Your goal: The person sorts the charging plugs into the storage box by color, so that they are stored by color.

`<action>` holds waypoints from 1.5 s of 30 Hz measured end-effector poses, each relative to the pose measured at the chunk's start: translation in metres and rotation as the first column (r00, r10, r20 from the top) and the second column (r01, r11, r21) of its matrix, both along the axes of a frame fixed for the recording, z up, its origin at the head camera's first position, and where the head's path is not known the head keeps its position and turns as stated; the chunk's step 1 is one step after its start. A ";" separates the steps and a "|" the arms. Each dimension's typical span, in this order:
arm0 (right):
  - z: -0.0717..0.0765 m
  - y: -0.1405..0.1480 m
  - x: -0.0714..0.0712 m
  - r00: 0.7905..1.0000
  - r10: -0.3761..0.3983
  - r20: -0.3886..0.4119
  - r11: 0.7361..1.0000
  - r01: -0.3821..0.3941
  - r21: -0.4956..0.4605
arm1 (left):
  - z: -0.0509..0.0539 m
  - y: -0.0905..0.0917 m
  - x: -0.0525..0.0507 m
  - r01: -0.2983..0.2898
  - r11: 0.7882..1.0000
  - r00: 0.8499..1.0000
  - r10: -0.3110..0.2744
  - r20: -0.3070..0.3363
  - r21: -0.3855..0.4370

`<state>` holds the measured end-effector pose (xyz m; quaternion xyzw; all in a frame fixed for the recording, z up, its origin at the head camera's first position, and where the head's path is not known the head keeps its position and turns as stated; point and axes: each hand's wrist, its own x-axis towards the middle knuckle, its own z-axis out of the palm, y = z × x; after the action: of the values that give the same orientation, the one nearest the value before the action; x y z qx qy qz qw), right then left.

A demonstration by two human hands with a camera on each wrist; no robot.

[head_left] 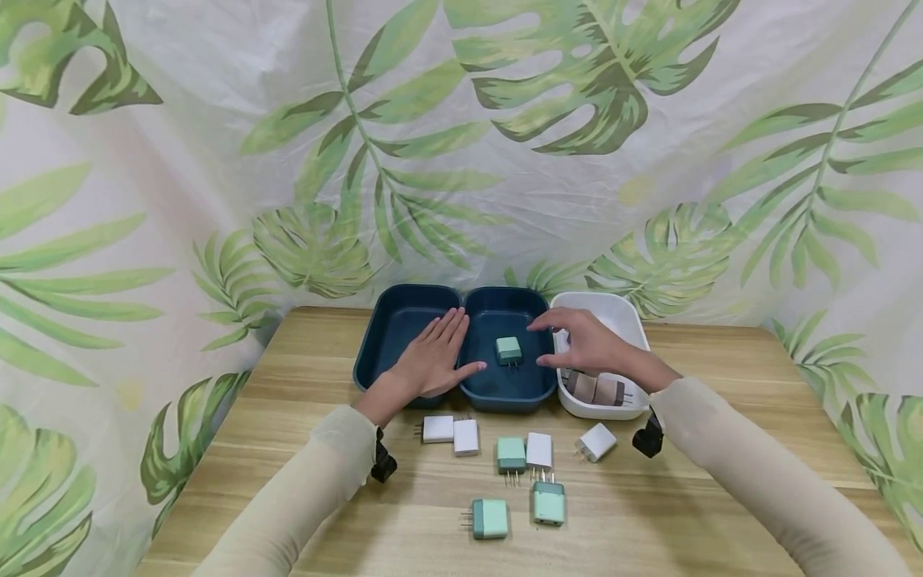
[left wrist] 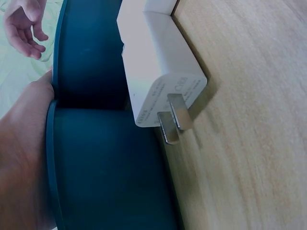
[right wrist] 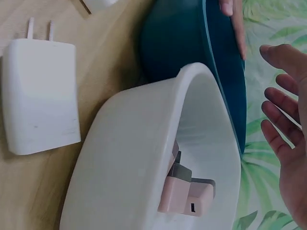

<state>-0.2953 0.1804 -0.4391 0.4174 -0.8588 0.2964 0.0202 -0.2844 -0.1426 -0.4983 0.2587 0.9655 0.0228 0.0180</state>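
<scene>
My left hand (head_left: 430, 355), fingers straight and side by side with the thumb out, lies over the adjoining rims of the left blue bin (head_left: 364, 353) and the middle blue bin (head_left: 508, 402). A green plug charger (head_left: 508, 349) rests inside the middle bin. My right hand (head_left: 586, 340) hovers above the white bin (head_left: 602, 410), its thumb and fingers spread apart and reaching toward the middle bin. Nothing is between those fingers. Pink chargers with dark ends (right wrist: 175, 191) lie in the white bin, partly hidden by the right hand in the head view.
In front of the bins, white chargers (head_left: 437, 429) and green chargers (head_left: 490, 518) lie scattered on the wooden table (head_left: 649, 513). One white charger (right wrist: 41, 96) is close to the white bin. A leaf-patterned cloth (head_left: 404, 160) hangs behind the table.
</scene>
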 end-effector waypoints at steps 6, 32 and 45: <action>0.006 0.003 0.013 0.998 0.063 -0.012 0.998 -0.063 0.004 | 0.000 -0.001 0.000 0.008 1.000 1.000 -0.008 0.006 -0.004; 0.008 0.017 0.074 0.957 0.279 -0.077 0.960 -0.276 0.048 | 0.004 0.000 0.003 0.012 1.000 1.000 -0.012 0.003 0.016; -0.001 0.018 0.103 0.931 0.361 -0.052 0.931 -0.356 0.082 | 0.003 0.000 0.001 0.009 1.000 1.000 -0.009 0.003 0.012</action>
<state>-0.1921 0.1984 -0.4400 0.5770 -0.7772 0.2503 -0.0210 -0.2831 -0.1429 -0.4954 0.2633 0.9641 0.0287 0.0179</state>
